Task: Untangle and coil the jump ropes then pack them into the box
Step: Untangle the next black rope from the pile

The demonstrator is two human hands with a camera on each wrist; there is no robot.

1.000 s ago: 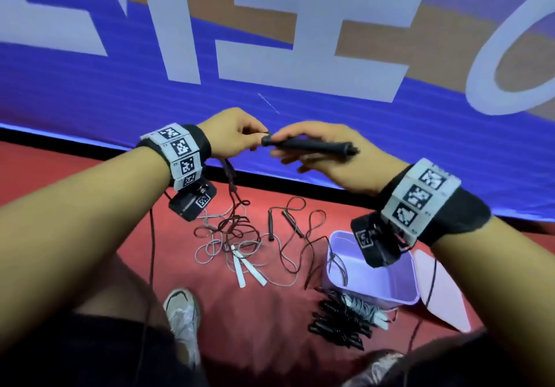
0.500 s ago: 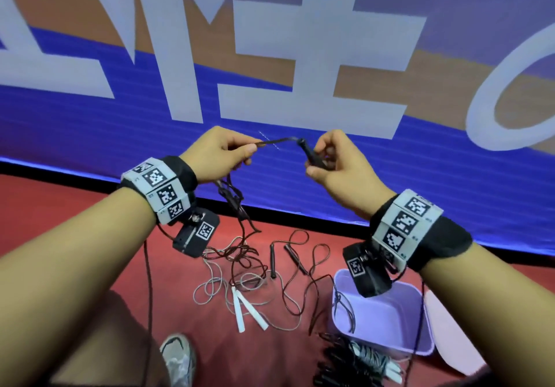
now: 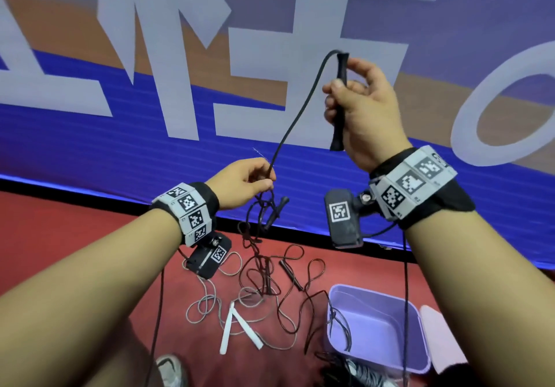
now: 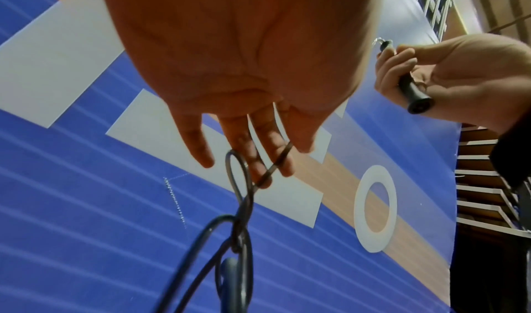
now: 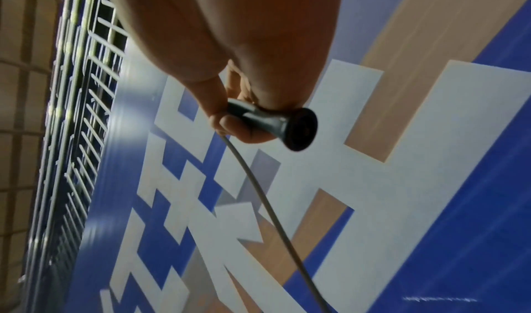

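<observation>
My right hand (image 3: 345, 92) is raised in front of the wall and grips a black jump rope handle (image 3: 340, 107) upright. The black cord (image 3: 295, 110) arcs from the handle's top down to my left hand (image 3: 265, 178), which pinches it. In the left wrist view the cord (image 4: 244, 195) loops past my left fingers (image 4: 260, 156). Below that hand hangs a knotted tangle with a second black handle (image 3: 276, 211). The right wrist view shows the flared handle end (image 5: 290, 127) sticking out of my fist. A purple box (image 3: 417, 344) stands open on the red floor at lower right.
More tangled ropes (image 3: 270, 281) and two white handles (image 3: 237, 326) lie on the red floor (image 3: 60, 230). Coiled ropes (image 3: 345, 368) sit in front of the box, its lid (image 3: 441, 335) to the right. A blue banner wall (image 3: 120, 146) stands close ahead. My shoe (image 3: 171, 368) is at the bottom.
My right hand has lifted the black handle up and turned it upright, drawing the cord out. The left hand stays lower, still pinching the cord, and the hands have moved apart.
</observation>
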